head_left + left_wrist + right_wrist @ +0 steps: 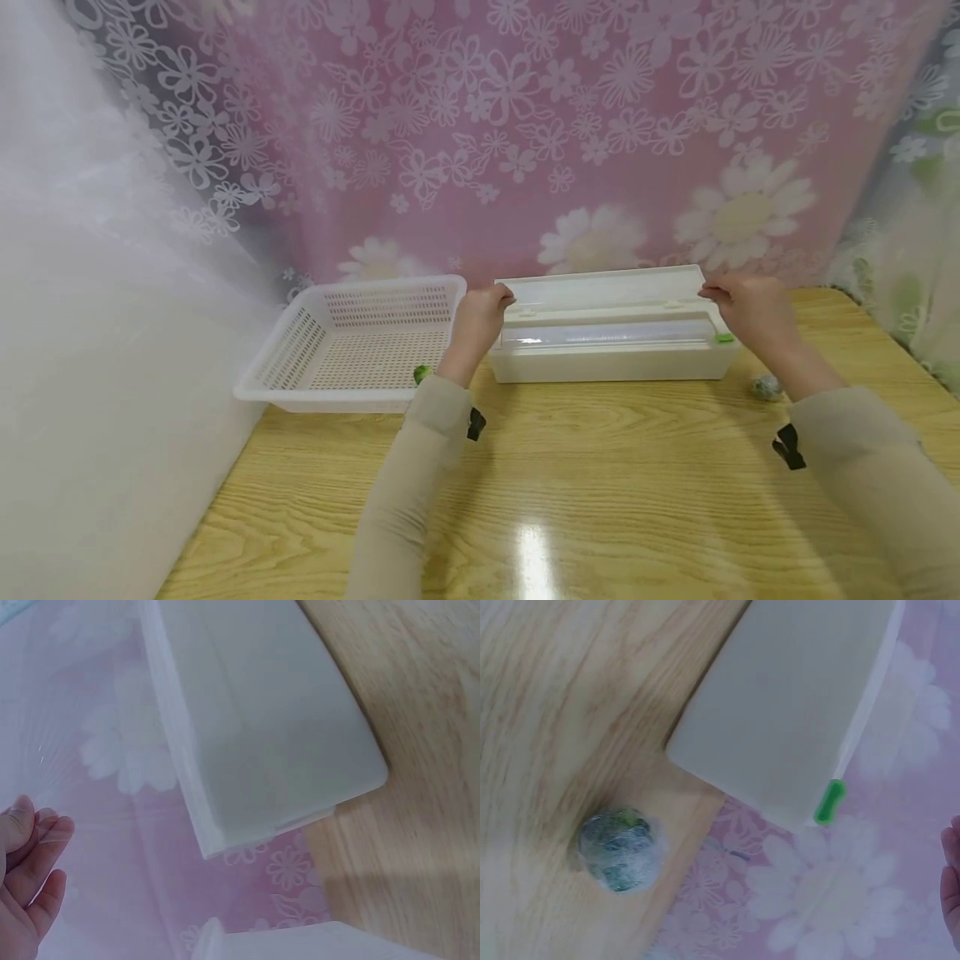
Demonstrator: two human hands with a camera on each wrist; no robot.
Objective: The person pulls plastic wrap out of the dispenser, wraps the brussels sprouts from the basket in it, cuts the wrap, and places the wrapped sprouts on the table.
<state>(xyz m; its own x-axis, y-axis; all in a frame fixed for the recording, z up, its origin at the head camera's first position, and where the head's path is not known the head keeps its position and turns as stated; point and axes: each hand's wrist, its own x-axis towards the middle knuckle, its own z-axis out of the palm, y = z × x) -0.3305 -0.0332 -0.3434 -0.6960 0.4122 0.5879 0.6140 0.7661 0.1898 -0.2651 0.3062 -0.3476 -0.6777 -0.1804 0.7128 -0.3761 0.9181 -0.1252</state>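
A white plastic wrap dispenser (pixel 615 367) stands on the table with its lid (pixel 607 287) raised and a roll of clear plastic wrap (pixel 607 333) inside. At its left end, my left hand (pixel 478 323) pinches the edge of the wrap; the left wrist view shows the clear film between thumb and fingers (pixel 46 851). My right hand (pixel 756 317) pinches at the dispenser's right end, by the lid's corner, apparently on the same film. Only a sliver of that hand shows in the right wrist view. A green slider (pixel 830 801) sits at the dispenser's right end.
A white slotted basket (pixel 330 402) stands left of the dispenser, holding a small green vegetable (pixel 422 374) partly behind the left arm. On the right lies a round green item wrapped in clear film (pixel 622 851). A flowered pink curtain (pixel 450 192) hangs behind the table.
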